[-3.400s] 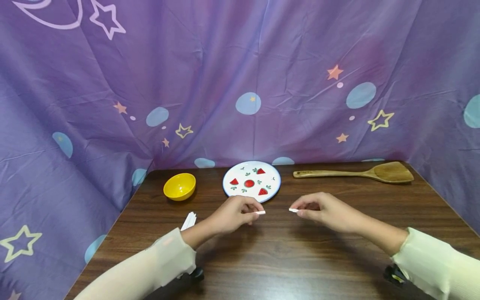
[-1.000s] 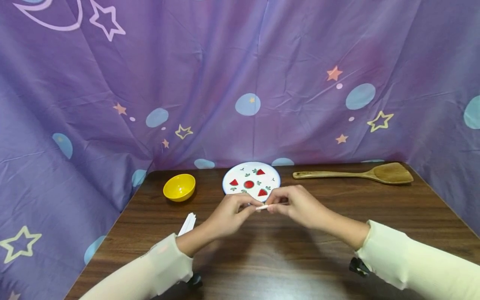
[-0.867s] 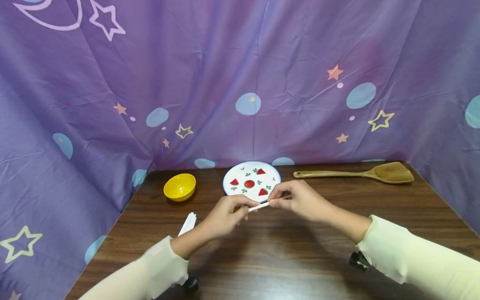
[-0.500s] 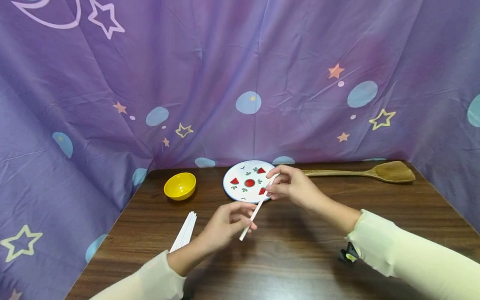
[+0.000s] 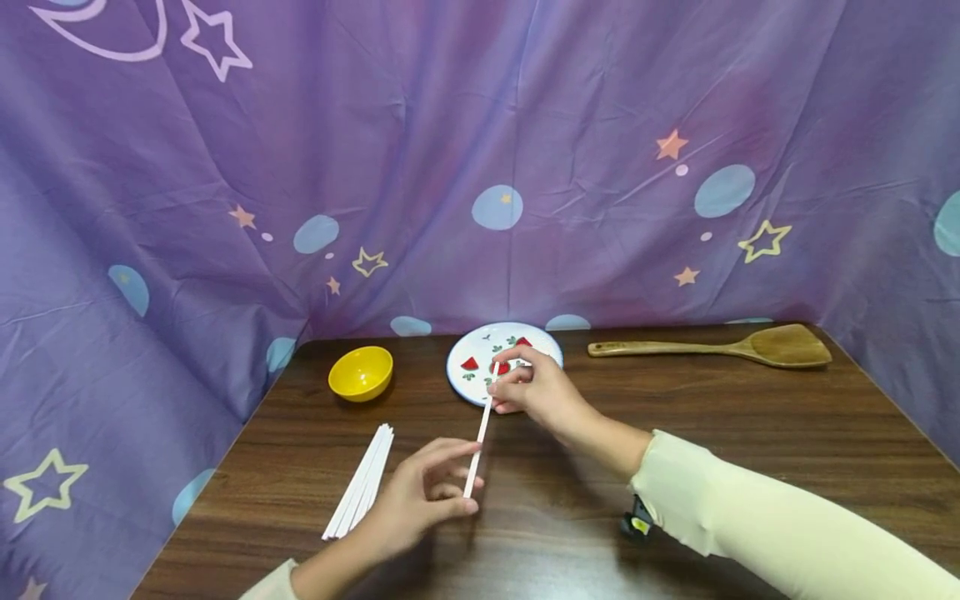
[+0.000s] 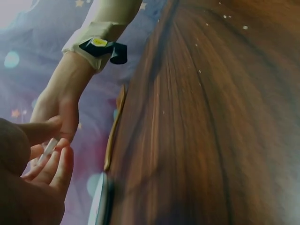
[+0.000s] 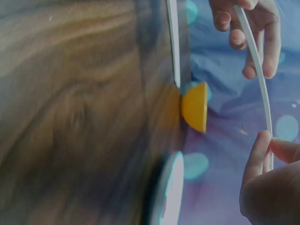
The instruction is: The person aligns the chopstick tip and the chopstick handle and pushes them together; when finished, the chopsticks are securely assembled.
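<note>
A thin white stick (image 5: 483, 429) slants between the two hands above the table. My right hand (image 5: 543, 392) pinches its upper part between thumb and fingers, in front of the plate. At the lower end is my left hand (image 5: 420, 492), its thumb at the tip and a forefinger against the side. The right wrist view shows the stick (image 7: 260, 75) running from the left thumb to the right hand's pinch (image 7: 267, 154). Beside the left hand lies a bundle of several similar white sticks (image 5: 362, 483) on the table.
A yellow bowl (image 5: 360, 375) stands at the back left. Behind the right hand is a white plate (image 5: 467, 343) with watermelon prints. A wooden spatula (image 5: 783, 346) lies along the back right. Purple cloth (image 5: 585, 108) hangs behind the brown wooden table (image 5: 712, 425).
Earlier the hands were apart, each pinching a short visible white end; they met, and one long stick now spans them. The left hand has come down nearer; the right has moved left.
</note>
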Demonstrator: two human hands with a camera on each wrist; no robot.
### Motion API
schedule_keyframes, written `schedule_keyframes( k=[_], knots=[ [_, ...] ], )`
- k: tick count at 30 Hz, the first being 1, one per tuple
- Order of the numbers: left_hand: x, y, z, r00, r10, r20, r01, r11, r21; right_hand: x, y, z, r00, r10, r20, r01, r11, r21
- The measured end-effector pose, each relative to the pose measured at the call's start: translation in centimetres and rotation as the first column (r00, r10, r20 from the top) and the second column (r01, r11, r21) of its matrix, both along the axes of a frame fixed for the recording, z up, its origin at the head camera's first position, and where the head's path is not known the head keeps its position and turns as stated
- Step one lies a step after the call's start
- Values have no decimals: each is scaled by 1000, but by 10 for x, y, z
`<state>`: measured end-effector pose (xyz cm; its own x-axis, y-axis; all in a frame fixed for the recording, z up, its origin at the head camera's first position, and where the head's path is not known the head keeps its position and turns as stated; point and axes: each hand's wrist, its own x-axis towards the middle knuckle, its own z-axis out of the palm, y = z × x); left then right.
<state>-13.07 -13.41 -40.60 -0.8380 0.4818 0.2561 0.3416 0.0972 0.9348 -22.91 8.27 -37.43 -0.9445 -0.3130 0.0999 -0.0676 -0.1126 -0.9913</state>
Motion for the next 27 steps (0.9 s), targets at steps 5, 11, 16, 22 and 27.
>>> schedule_keyframes(
  k=[5,11,16,22,27],
  knots=[
    [7,-22,-8,997,-5,-74,1,999,-43,2,-26,-14,1000,10,27,-10,1000,21],
    [17,-51,-13,960,41,-278,-113,961,-251,6,-58,-34,998,43,36,-45,998,47],
    [24,-79,-16,897,-2,-442,-192,898,-395,9,-86,-46,998,50,45,-55,991,119],
    [31,-107,-24,808,-8,-589,-382,754,-534,13,-112,-53,990,112,87,-129,964,231],
    [34,-126,-32,800,5,-600,-457,653,-604,10,-124,-59,973,187,135,-219,933,285]
  ],
)
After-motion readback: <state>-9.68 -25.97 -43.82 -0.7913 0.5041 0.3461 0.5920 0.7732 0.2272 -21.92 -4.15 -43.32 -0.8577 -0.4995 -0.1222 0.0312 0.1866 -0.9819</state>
